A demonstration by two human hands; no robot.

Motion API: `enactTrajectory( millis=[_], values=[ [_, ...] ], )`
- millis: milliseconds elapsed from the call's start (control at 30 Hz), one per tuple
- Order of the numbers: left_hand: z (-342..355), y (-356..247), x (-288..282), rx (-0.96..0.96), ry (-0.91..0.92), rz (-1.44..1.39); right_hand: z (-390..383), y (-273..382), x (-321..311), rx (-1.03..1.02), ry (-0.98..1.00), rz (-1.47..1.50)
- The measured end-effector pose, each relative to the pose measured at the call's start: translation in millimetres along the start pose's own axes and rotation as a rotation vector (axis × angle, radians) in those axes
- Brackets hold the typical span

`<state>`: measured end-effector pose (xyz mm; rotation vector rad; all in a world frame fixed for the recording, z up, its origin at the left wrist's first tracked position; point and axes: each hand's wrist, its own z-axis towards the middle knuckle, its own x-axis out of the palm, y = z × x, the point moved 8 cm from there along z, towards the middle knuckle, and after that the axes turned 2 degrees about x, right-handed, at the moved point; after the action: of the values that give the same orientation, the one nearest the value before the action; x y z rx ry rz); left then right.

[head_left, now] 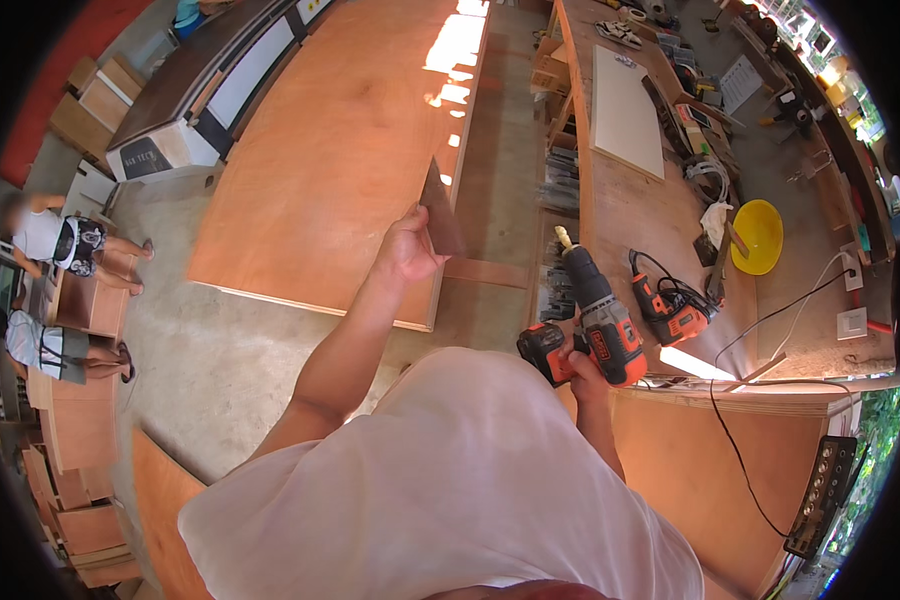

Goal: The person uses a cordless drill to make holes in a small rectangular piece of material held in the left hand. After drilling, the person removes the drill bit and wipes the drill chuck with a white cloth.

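Drill in one hand, thin board in the other

The left hand [410, 248] is clamped on a thin brown board [443, 215], gripping its left side; some of those fingers are hidden behind it. The board is held over the right edge of the big wood panel [320, 150], towards that panel's near right corner, its narrow end pointing away from the person. The right hand [587, 372] is wrapped around the handle of the orange and black drill [602, 318], by the near left corner of the workbench [630, 215]. Whether a finger sits on the trigger I cannot tell.

To handle the pair well, I would keep the trigger finger clear and the drill bit [564, 238] pointing away from the left hand, as it does here. The board looks light, so a firm pinch should do, with its tip kept from knocking the panel. On the right, the corded tool [673, 310] lies near the drill; its loose cable could snag, so swing wide of it.
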<state>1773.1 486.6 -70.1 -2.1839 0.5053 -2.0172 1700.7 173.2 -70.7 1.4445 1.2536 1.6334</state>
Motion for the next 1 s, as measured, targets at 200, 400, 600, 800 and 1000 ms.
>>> enactTrajectory(
  millis=[200, 400, 600, 800, 1000],
  values=[
    [-20.1, 2.5, 31.3, -0.199, 0.301, -0.324, -6.4, -4.6, -2.3, -0.030, 0.013, 0.012],
    [-29.8, 2.5, 51.6, -0.261, 0.506, -0.320, -10.0, -6.7, 1.7, -0.026, 0.023, -0.010],
    [-33.5, 3.2, 54.7, -0.284, 0.533, -0.363, -7.0, -8.7, 4.4, -0.006, 0.031, -0.030],
    [-39.1, 1.1, 47.9, -0.314, 0.517, -0.332, -10.7, -14.1, 14.2, -0.007, 0.052, -0.016],
    [-48.9, -8.1, 41.2, -0.365, 0.585, -0.201, -8.7, -25.7, 27.4, 0.011, 0.038, 0.060]
  ],
)
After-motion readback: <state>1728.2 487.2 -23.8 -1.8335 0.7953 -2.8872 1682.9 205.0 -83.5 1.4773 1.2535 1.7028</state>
